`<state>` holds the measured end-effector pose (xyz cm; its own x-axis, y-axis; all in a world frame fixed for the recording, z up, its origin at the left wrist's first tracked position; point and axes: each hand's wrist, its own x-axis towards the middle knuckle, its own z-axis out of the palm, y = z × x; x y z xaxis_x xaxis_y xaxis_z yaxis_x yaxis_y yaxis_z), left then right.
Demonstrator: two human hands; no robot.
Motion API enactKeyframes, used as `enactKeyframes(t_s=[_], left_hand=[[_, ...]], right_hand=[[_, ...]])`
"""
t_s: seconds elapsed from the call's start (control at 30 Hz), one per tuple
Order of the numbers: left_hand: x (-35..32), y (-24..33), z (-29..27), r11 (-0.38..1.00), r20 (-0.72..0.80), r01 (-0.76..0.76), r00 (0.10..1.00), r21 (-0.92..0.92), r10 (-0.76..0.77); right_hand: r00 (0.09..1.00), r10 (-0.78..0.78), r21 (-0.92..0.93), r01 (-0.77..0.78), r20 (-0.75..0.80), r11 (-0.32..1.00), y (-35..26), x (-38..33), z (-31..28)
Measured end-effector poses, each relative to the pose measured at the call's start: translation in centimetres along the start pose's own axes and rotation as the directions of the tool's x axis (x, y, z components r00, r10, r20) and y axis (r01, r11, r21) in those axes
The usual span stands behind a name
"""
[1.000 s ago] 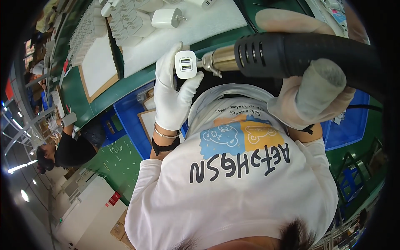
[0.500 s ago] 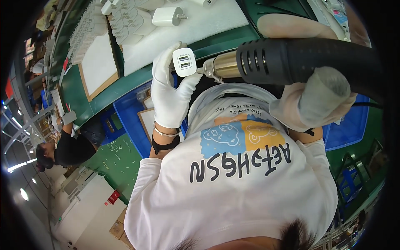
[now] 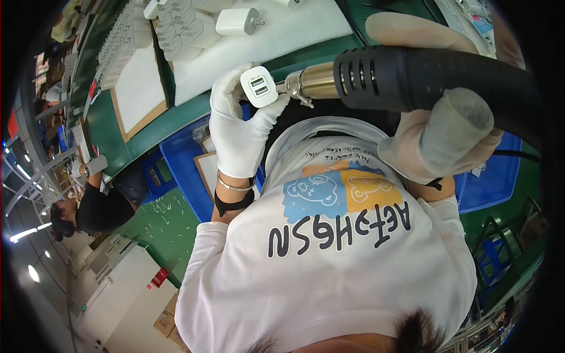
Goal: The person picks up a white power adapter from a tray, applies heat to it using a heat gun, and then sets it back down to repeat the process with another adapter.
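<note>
Green counter (image 3: 112, 122), white foam sheet (image 3: 265, 50) bearing other chargers (image 3: 236, 22); tool nozzle at one white charger.

Between thumb and fingers, my left hand (image 3: 241, 132) pinches the white charger (image 3: 258, 96), ports (image 3: 258, 82) facing me; my right hand (image 3: 435, 144) grips the black tool (image 3: 376, 82), its metal nozzle (image 3: 319, 81) at the charger's side, contact unclear. Step, as judged: working that side, perhaps with heat; next move calls for a steady nozzle, clear of my left hand. Left blue bin (image 3: 183, 170): pale, brown-edged boards (image 3: 208, 173); right blue bin (image 3: 501, 183): contents mostly hidden.
</note>
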<state>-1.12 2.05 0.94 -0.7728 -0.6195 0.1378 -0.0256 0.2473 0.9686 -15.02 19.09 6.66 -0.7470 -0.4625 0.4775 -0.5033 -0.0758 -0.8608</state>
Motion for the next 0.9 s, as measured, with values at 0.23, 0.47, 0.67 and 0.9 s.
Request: enactKeyframes(t_s=[0.23,0.47,0.67,0.9], left_hand=[[0.0,0.1,0.0,1.000,-0.010,0.002,1.000,0.009,-0.002],[-0.1,-0.1,0.0,1.000,-0.003,0.006,1.000,-0.001,-0.006],[0.0,0.0,-0.1,1.000,-0.016,-0.001,1.000,0.005,0.001],[0.0,0.1,0.0,0.998,-0.044,0.038,0.998,-0.047,-0.040]], right_hand=[[0.990,0.103,0.104,-0.113,0.100,0.988,-0.4,0.4,-0.6],[0.951,0.184,0.252,-0.246,0.247,0.936,-0.6,1.0,-1.5],[0.948,0.154,0.221,-0.219,0.278,0.950,-0.6,1.4,-2.0],[0.976,-0.076,-0.105,0.099,0.206,0.989,-0.1,2.0,-1.9]])
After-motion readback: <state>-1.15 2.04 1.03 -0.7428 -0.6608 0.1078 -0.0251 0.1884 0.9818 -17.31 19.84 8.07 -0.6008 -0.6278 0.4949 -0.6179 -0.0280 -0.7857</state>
